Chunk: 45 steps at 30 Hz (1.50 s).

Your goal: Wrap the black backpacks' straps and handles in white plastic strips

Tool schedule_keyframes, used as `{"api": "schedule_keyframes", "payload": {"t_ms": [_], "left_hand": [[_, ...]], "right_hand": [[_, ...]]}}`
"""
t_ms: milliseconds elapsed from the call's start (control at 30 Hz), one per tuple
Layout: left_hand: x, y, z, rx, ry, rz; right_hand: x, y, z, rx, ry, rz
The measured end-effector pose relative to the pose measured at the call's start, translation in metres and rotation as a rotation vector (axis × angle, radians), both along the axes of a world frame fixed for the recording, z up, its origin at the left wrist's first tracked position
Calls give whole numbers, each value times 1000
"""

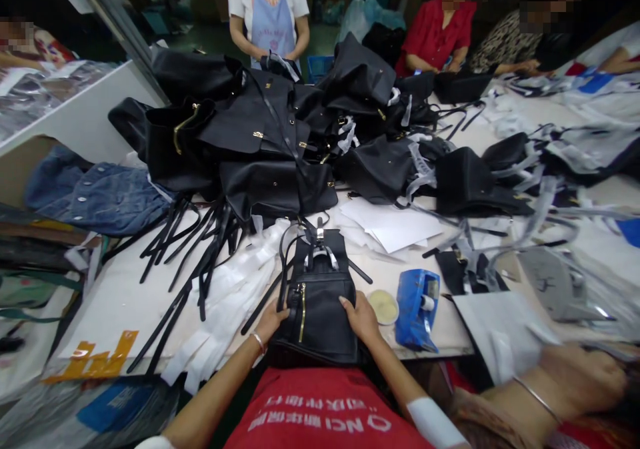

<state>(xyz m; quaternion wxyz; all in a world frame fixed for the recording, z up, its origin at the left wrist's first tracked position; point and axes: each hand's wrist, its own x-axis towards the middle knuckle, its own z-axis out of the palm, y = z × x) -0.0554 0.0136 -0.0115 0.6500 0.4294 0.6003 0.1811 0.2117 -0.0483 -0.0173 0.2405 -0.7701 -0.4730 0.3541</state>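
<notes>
A small black backpack [327,316] with a gold zipper on its face lies at the table's near edge, right in front of me. My left hand [271,321] grips its left side, the thumb on the edge. On the opposite side my right hand [361,314] clasps the bag, thumb on top and the other fingers hidden behind. White wrapping covers the handle [321,257] at the bag's top. Thin black straps spread out around it. A round tub of pale yellowish stuff [383,307] sits just beyond my right hand, beside a blue tape dispenser [418,310].
Black bags [260,129] are heaped across the table's middle. Loose black straps [200,256] and white strips [235,289] lie to the left, white sheets [385,222] behind. Another person's arm [545,389] reaches in at lower right; several co-workers stand or sit beyond.
</notes>
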Motion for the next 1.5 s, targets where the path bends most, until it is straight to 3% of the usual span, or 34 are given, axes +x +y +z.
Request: {"api": "schedule_keyframes", "payload": {"t_ms": [100,233,400,533,633,733,800,900,1000,1067,1167,1267,1367,1500], "left_hand": [[-3,5,-15,110,73,-130],[-9,16,-26,158,101,-167],[-17,24,-21,195,128,-153],[-39,21,12,87,178,-46],[-60,13,53,-38,5,81],[-65,2,87,-69,-214,127],[-56,-6,98,-31,-205,141],[-28,-22,93,64,-54,152],[-8,-41,74,130,117,87],[-7,-51,63,190,234,35],[-21,-58,53,323,414,-69],[-39,-57,49,290,586,-215],[-51,-57,50,-28,590,-290],[-52,-63,56,-446,231,-368]], "right_hand": [[-6,-3,-13,-58,-90,23],[-14,3,-15,-151,-274,100],[-21,18,-9,-237,-394,197],[-13,14,4,-214,-381,214],[-10,-1,29,17,-412,206],[-23,-19,58,237,-395,391],[-37,-28,68,277,-359,600],[-53,-36,67,276,-371,815],[-58,-42,57,293,-410,866],[-58,-47,54,309,-424,870],[-54,-55,55,319,-448,804],[-42,-64,51,296,-519,476],[-19,-74,37,148,-451,104],[4,-85,15,-201,66,-31]]}}
